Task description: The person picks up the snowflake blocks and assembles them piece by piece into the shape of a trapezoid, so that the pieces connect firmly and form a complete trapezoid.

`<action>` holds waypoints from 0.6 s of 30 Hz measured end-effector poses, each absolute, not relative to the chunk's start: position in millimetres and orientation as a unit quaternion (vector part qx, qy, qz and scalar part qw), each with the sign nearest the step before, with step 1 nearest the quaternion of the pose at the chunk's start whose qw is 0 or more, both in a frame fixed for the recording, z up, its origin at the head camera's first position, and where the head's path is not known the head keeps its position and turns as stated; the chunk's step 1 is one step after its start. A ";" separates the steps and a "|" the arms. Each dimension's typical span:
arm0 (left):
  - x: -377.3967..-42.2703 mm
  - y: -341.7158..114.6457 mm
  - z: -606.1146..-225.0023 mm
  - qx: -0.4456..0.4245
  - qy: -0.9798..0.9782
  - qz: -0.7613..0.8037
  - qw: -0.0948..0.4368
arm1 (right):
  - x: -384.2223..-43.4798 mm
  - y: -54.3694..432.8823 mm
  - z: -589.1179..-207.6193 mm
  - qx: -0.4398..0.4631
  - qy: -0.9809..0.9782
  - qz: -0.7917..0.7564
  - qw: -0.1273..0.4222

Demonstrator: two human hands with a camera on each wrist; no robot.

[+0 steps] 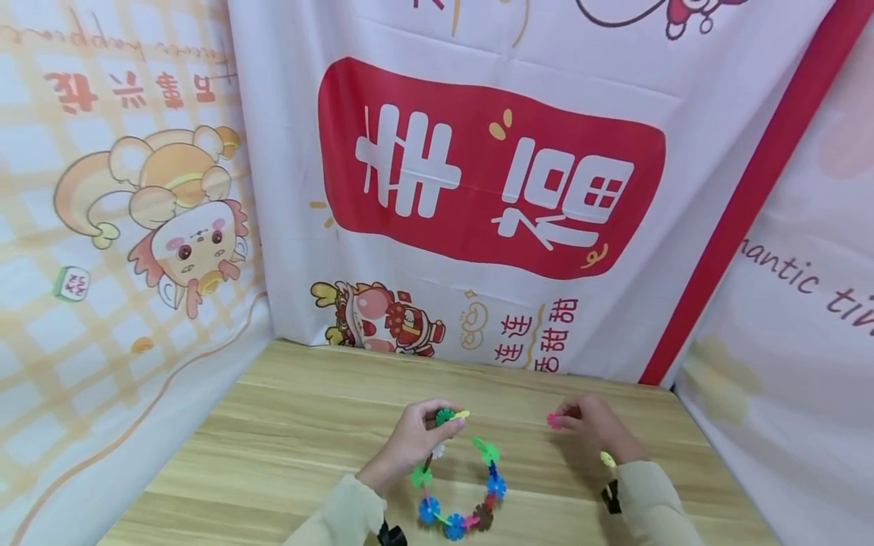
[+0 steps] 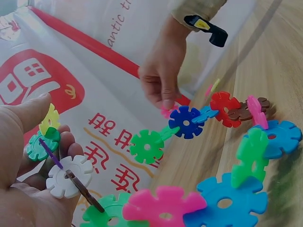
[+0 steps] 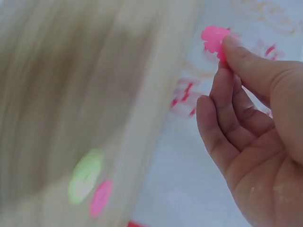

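Observation:
A chain of coloured plastic snowflake discs, slotted edge to edge, curves round in a loop with a gap at its far side; a blue disc (image 1: pixel 429 509) sits on its near left. My left hand (image 1: pixel 410 444) holds one end of the chain, where a green disc (image 2: pixel 42 145) joins a yellow disc (image 2: pixel 49 119). At the other end of the chain is a bright green disc (image 2: pixel 147 146). Off to the right, my right hand (image 1: pixel 597 425) pinches a single pink disc (image 3: pixel 215 40) between thumb and forefinger, apart from the chain.
A loose yellow-green disc (image 3: pixel 85 177) and a loose pink disc (image 3: pixel 101 197) lie on the wooden table (image 1: pixel 273 440) by the right wrist, blurred in that wrist's view. Printed cloth (image 1: pixel 287 189) hangs behind the table and along both sides.

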State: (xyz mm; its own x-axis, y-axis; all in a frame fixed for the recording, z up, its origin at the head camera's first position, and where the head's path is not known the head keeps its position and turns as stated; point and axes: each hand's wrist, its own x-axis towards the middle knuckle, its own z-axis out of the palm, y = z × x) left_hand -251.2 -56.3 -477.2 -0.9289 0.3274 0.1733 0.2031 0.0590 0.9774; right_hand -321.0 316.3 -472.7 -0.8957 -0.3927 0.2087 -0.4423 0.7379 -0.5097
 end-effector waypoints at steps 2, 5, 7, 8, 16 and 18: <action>-250.4 -56.2 -477.2 0.181 0.729 0.658 0.044 | -318.7 302.1 -467.2 0.233 -0.924 0.298 0.048; -249.5 -56.4 -476.8 0.179 0.731 0.657 0.043 | -313.0 282.2 -459.5 0.233 -0.916 0.324 0.044; -249.1 -56.6 -476.7 0.179 0.730 0.658 0.044 | -308.0 270.4 -454.5 0.234 -0.910 0.341 0.042; -249.1 -56.7 -476.4 0.178 0.730 0.658 0.045 | -305.3 265.2 -451.7 0.237 -0.905 0.350 0.040; -248.5 -57.2 -474.6 0.174 0.734 0.654 0.048 | -279.2 228.5 -431.7 0.274 -0.870 0.407 0.050; -248.2 -57.2 -474.2 0.173 0.732 0.657 0.052 | -272.4 220.1 -428.9 0.288 -0.860 0.417 0.054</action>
State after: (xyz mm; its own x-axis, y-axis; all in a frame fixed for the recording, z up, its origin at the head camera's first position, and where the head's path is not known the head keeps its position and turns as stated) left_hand -248.2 -57.2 -474.2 -0.9350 0.3210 0.1508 0.1849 0.0784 0.9796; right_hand -272.4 220.1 -428.9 -0.8281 -0.4508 0.3332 -0.5409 0.4863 -0.6863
